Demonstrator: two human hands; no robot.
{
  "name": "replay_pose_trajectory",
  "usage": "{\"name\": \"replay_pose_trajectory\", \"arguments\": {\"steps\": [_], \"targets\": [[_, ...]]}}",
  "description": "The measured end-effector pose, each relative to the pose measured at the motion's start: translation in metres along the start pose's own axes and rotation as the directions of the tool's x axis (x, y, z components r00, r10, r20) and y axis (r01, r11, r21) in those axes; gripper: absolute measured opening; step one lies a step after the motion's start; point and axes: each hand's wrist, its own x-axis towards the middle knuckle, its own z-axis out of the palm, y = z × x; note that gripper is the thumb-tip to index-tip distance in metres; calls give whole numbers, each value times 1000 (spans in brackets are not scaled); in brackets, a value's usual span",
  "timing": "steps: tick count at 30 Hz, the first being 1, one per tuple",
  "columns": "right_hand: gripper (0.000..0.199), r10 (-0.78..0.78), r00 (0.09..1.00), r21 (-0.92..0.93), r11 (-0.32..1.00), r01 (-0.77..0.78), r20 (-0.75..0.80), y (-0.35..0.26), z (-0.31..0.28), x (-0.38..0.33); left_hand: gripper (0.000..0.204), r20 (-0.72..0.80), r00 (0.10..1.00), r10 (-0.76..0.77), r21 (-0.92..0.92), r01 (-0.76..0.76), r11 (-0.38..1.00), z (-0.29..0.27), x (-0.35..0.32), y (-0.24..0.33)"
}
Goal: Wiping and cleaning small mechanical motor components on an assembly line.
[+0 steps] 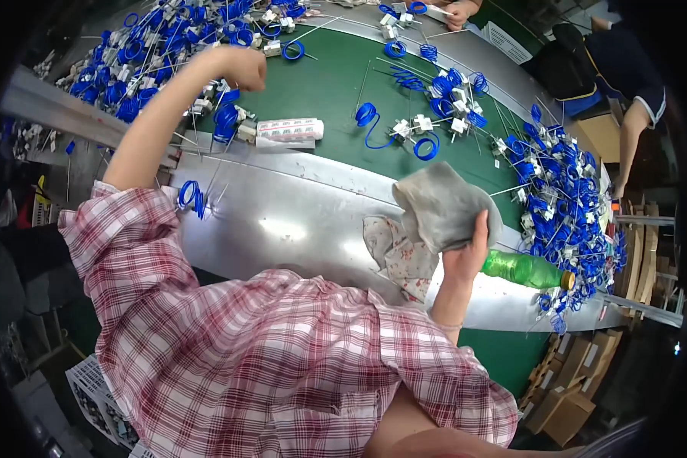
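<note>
My left hand (pixel 243 69) is stretched far out to the upper left, at the edge of a big pile of blue wire coils with small white parts (pixel 153 53). Its fingers are curled into a fist, and nothing shows inside it. My right hand (pixel 468 258) is raised near the metal table edge and grips a crumpled grey cloth (pixel 443 204). Just right of this hand a green plastic bottle (pixel 523 269) lies on its side. A patterned rag (pixel 398 256) lies on the metal strip left of the hand.
A green belt (pixel 328 91) runs between metal rails (pixel 282 214). A white tube-shaped pack (pixel 288 130) and loose blue coils (pixel 435 84) lie on it. Another coil heap (pixel 565 198) is at the right. Another person's hand (pixel 459 11) and a seated person (pixel 626 76) are beyond. Cardboard boxes (pixel 569 382) stand below right.
</note>
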Motion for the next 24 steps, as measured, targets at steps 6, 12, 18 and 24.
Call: {"name": "replay_pose_trajectory", "arguments": {"steps": [6,12,18,24], "targets": [[30,-80,995,-59,995,83,55,2,22,-20,33,7,981,-193,320,180,930,86,18,-14],[30,-107,993,-48,993,105,-40,2,4,-26,30,-261,964,-41,148,82,986,54,-6,-29],[32,-142,986,-7,990,142,-92,-13,0,-21,34,-947,319,-47,-211,-503,838,-7,-94,-17],[31,-153,987,10,988,153,-59,-9,10,-20,40,-967,172,-188,-219,-938,268,-17,-134,36]]}}
